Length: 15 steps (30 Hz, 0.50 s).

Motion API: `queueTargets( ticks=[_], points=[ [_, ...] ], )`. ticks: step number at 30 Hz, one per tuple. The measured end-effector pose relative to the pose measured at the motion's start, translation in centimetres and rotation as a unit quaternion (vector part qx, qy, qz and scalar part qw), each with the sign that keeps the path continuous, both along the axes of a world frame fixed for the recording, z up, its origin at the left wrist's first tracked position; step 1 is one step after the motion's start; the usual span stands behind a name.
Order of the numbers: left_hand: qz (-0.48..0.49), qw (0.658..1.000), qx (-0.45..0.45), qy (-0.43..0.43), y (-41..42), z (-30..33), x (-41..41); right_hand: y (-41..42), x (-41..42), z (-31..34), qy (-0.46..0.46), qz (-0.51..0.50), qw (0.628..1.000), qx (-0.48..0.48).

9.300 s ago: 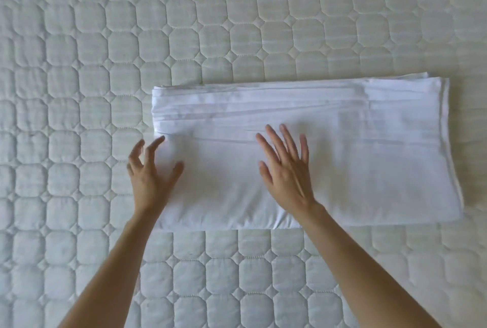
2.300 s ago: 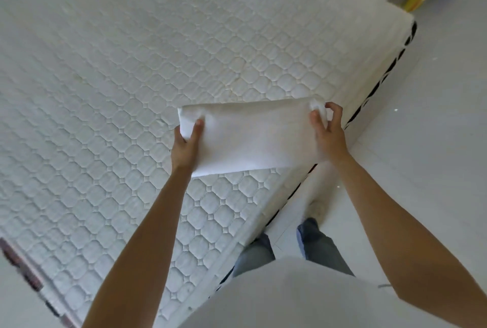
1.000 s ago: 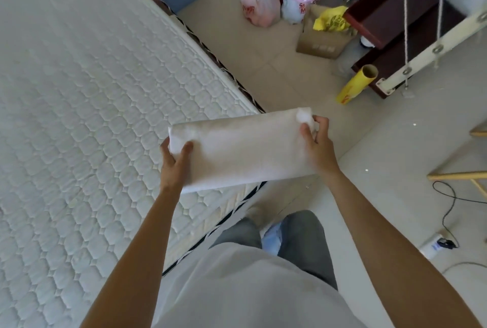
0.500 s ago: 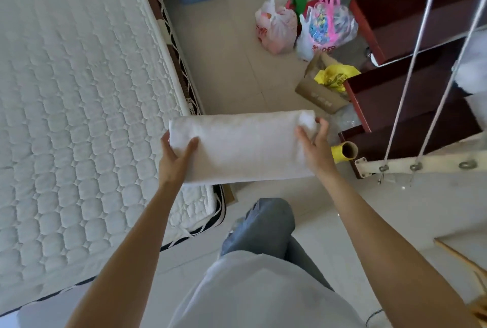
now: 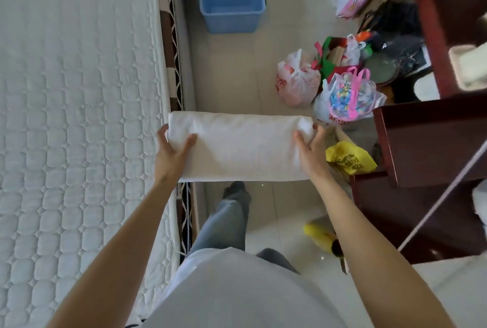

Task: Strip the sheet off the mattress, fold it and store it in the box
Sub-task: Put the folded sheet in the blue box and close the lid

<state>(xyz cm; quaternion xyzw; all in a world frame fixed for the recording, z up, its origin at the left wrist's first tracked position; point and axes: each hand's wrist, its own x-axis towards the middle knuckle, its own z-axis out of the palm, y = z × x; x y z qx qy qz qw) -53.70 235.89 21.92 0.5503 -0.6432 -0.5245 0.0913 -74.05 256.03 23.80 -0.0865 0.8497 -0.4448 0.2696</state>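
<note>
The white sheet (image 5: 242,144), folded into a thick rectangle, hangs in the air over the tiled floor beside the bed. My left hand (image 5: 171,154) grips its left end and my right hand (image 5: 312,150) grips its right end. The bare quilted mattress (image 5: 76,117) fills the left side of the view. An open light-blue plastic box (image 5: 232,19) stands on the floor ahead, close to the mattress edge, and its inside looks empty.
Tied plastic bags (image 5: 297,82) and a colourful bag (image 5: 347,98) lie on the floor to the right of the walkway. A yellow bag (image 5: 350,159) and dark red wooden furniture (image 5: 427,138) stand at the right. A yellow tube (image 5: 324,238) lies near my feet.
I have turned and stepped along the bedside with the folded sheet held in both hands. The blue box has come nearer and now lies straight ahead; the mattress has slid to the left.
</note>
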Motion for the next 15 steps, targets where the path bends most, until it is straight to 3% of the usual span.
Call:
queueTargets(
  ticks=[6, 12, 15],
  points=[
    [-0.001, 0.998, 0.044, 0.04, -10.3, 0.4, -11.3, -10.8, -13.1, 0.1, -0.017, 0.024, 1.0, -0.007],
    [0.013, 0.999, -0.003, 0.04, -20.0, -0.6, -24.1, -21.9, -26.4, -0.9, -0.011, 0.046, 0.999, -0.009],
    [0.027, 0.999, -0.034, -0.006, -25.5, -1.9, -30.5, -28.1, -33.0, -1.9, -0.02, 0.051, 0.998, -0.008]
  ],
)
